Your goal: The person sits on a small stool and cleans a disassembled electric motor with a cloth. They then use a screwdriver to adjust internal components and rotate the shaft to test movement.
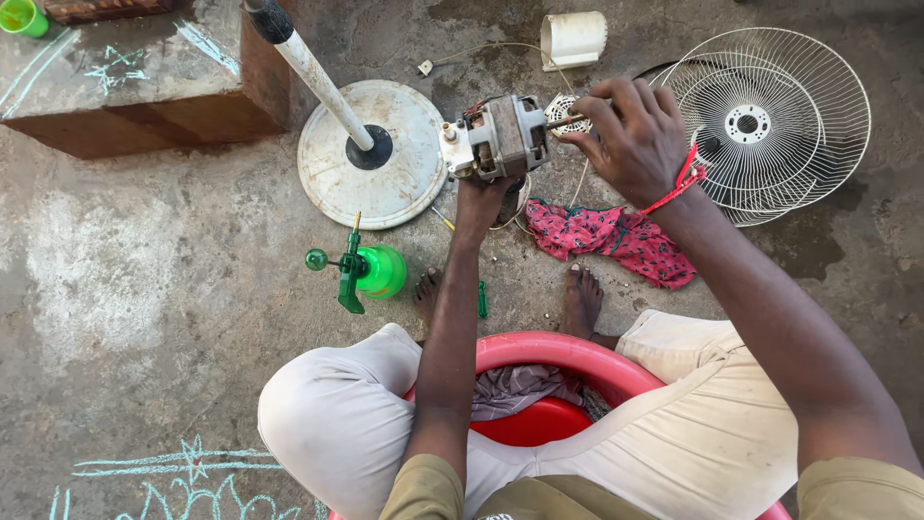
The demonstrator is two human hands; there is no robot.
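Observation:
I hold a fan motor [500, 137], a grey metal block with copper windings and a white end piece, up in front of me. My left hand [481, 197] grips it from underneath. My right hand [630, 135], with a red thread at the wrist, pinches the motor's shaft end on the right side. Behind the motor lies a small round white vented cover [561, 109], partly hidden by my fingers.
A white round fan base with its pole [371, 154] stands at the left. White wire fan guards [770, 116] lie at the right, a white motor housing [574, 39] at the back. A green spray bottle [371, 272], a red patterned cloth [616, 239] and a green-handled screwdriver [481, 299] lie near my feet. I sit on a red plastic seat [549, 351].

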